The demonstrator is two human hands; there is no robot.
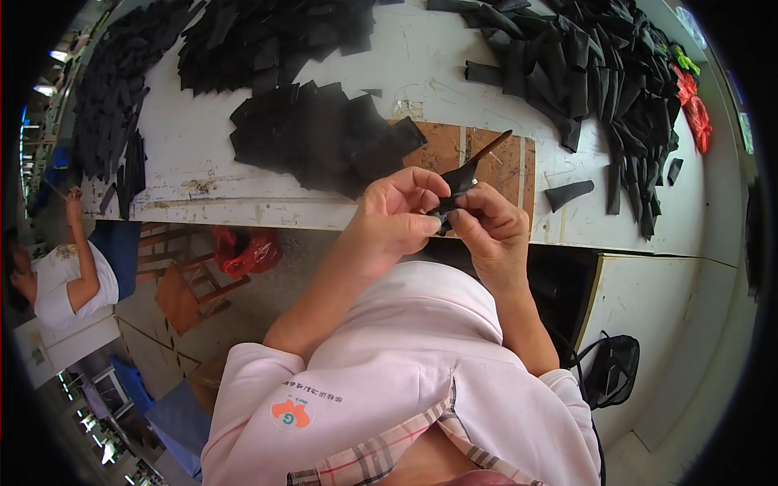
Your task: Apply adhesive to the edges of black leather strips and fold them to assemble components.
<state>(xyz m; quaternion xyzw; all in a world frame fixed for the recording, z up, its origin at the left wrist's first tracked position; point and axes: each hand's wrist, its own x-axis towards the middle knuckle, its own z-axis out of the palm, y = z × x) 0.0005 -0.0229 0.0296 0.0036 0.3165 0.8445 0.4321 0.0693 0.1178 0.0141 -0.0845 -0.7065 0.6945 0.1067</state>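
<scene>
The head view looks down on two bare hands meeting at the front edge of a white worktop (180, 150), over a brown, speckled board (519, 174). Between them is a small black cloth piece (460, 176), its lower part pinched in both grips and its upper part standing free beyond the fingertips. The left hand (403, 212) closes thumb and forefinger on it from the left; the right hand (491, 220) pinches it from the right, thumb and fingers bent close together, so the two grips nearly touch. A slim, dark pointed stick (493, 146) slants up and to the right from behind the cloth (its lower end is hidden, so I cannot tell what supports it).

Just beyond the left hand, a heap of black cloth panels (300, 134) overlaps the board's left side. To the right of the board, a single black strip (569, 194) lies apart, near a large pile of black tubular pieces (592, 69). A red plastic bag (694, 113) lies beside that pile, toward the worktop's right end.
</scene>
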